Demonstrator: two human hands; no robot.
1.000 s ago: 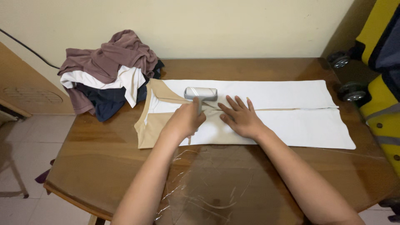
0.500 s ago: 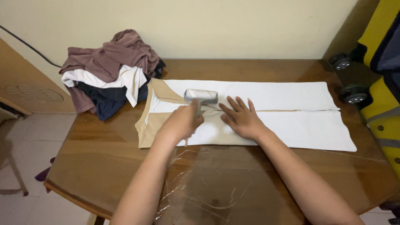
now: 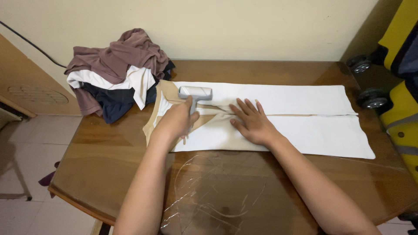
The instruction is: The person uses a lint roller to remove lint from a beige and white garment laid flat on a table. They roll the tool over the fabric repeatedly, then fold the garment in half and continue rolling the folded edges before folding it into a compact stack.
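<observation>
A white garment (image 3: 300, 113) with beige trim lies folded lengthwise on the wooden table (image 3: 104, 174). My left hand (image 3: 176, 122) grips the handle of a grey lint roller (image 3: 196, 92), whose head rests on the garment near its beige collar end. My right hand (image 3: 252, 122) lies flat on the cloth just right of the roller, fingers spread, pressing the fabric down.
A heap of clothes (image 3: 117, 72) in brown, white and dark blue sits at the table's back left corner. A yellow suitcase (image 3: 398, 82) with black wheels stands at the right edge. A wall runs behind the table. Tiled floor lies to the left.
My left hand has slid the lint roller a short way over the collar end of the garment. My right hand has stayed flat on the cloth.
</observation>
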